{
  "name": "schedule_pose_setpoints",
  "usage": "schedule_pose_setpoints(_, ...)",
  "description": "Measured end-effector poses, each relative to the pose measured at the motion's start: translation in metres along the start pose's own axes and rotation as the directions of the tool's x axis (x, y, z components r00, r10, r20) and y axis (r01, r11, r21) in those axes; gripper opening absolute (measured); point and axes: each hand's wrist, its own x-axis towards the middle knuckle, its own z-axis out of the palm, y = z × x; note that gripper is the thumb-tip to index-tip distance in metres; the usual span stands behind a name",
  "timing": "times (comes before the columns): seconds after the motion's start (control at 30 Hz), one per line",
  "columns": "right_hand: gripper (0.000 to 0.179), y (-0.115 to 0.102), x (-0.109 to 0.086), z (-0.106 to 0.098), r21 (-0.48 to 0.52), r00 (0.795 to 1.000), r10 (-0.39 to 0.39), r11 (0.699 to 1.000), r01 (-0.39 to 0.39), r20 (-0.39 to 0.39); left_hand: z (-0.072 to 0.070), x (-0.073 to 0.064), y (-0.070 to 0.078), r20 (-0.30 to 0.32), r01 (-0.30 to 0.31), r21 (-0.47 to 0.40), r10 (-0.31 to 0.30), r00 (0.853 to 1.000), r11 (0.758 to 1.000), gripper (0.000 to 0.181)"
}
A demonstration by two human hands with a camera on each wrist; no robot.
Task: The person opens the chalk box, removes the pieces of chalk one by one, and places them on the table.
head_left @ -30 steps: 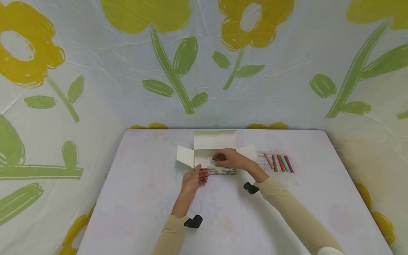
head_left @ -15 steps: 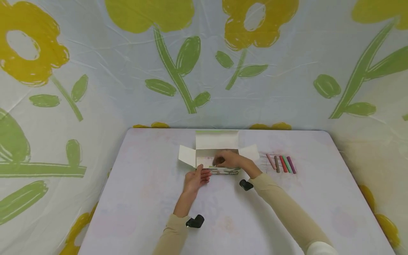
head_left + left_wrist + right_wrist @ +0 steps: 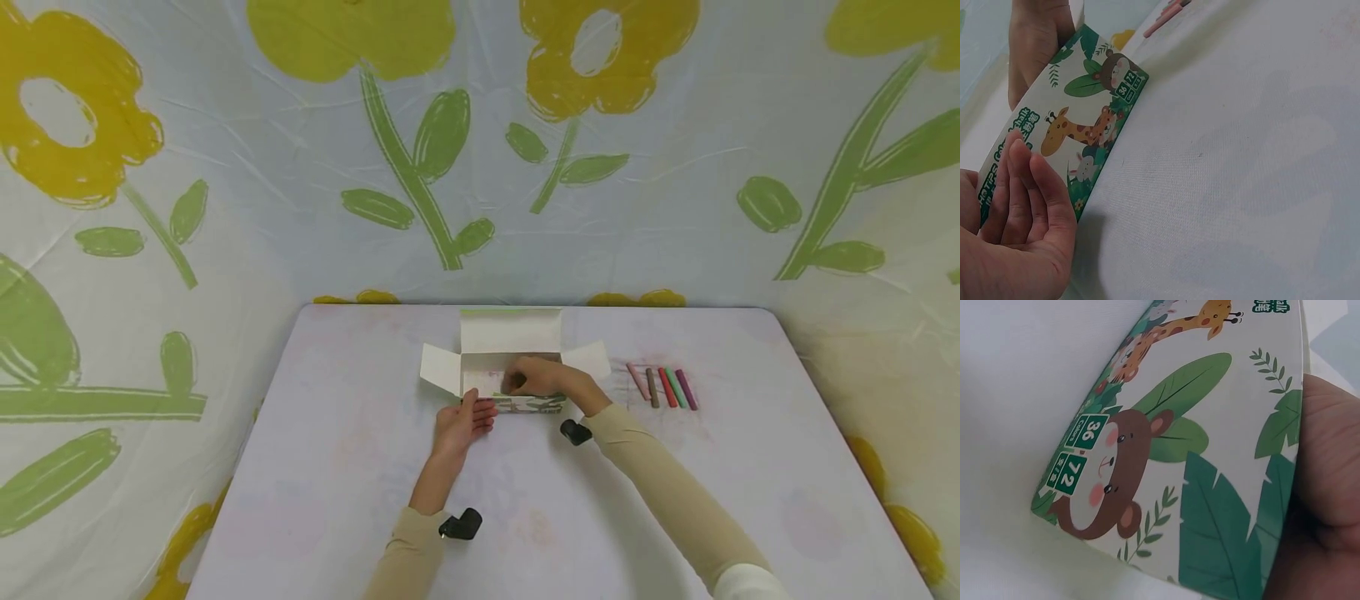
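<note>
Flower-printed backdrop (image 3: 480,167); chalk box (image 3: 1082,125) flaps-up near the far edge of the table (image 3: 360,400).
Left hand (image 3: 457,423) lies straight-fingered against its front, seemingly steadying it; right hand (image 3: 534,377) is inside, any pinch hidden.

On the surface (image 3: 337,467), near its far edge, stands a box (image 3: 528,405) with its left flap (image 3: 440,369), right flap (image 3: 587,359) and rear flap (image 3: 511,332) spread outward. The left grip (image 3: 455,425) is at its front left corner, the right grip (image 3: 534,377) inside it. Five sticks (image 3: 667,388) lie side by side to its right.
</note>
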Motion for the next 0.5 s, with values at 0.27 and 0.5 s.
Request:
schedule_pose_setpoints(0.27,0.017,0.007,-0.011,0.000,-0.012,0.978,-0.108,0.994,0.108,-0.176,0.000,0.000,0.001,-0.010,0.008,-0.005,-0.008,1.000,1.000,0.048)
schedule_pose_setpoints(0.5,0.021,0.009,-0.029,-0.006,0.036,0.932,-0.194,0.976,0.215,-0.307,0.000,0.004,-0.002,-0.011,0.012,-0.003,-0.012,1.000,1.000,0.047)
